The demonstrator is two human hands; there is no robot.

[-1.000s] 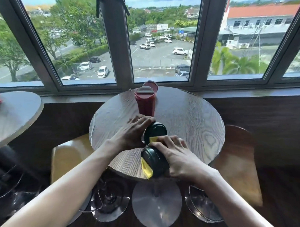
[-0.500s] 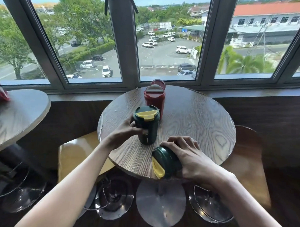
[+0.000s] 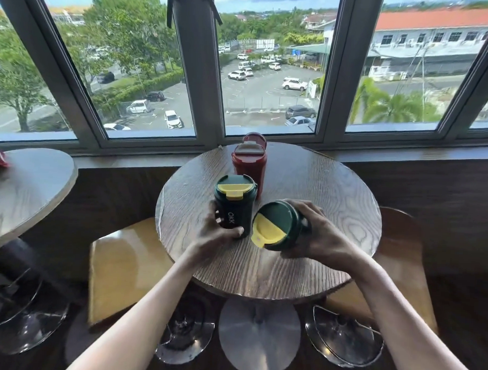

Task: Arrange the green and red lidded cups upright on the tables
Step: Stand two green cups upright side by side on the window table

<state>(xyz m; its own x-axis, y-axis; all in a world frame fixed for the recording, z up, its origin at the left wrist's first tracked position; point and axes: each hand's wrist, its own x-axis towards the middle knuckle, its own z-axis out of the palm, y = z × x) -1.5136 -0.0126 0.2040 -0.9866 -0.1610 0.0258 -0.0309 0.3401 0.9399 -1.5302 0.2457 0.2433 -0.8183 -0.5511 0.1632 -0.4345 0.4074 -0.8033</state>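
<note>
Tilting up off the round wooden worktop [image 3: 333,215], the second green cup [image 3: 277,226] rides in the right hand [image 3: 318,234], fingers curled round its body, yellow-and-green lid facing the camera. Half a second ago it lay on its side near the front edge; now it is raised and leaning, base away from the viewer, whether touching the wood I cannot tell.

The left hand [image 3: 216,233] is wrapped low round the first green cup [image 3: 234,205], which stands upright on the worktop, yellow lid flap on top, pale lettering down its side. A second ago this cup was also down on its side. Judgement: one green cup righted, the second mid-way; it needs its base swung down and set flat beside the first.

Behind them, a red cup [image 3: 249,164] stands upright, pale insert in its lid; a second red lid [image 3: 255,136] shows just behind it, body hidden.

Cups: dark green bodies, glossy, tapered toward the base, snap-type lids seated on both.

A second worktop [image 3: 29,188] sits at left, something red at its far edge, cropped, not identifiable.
</note>
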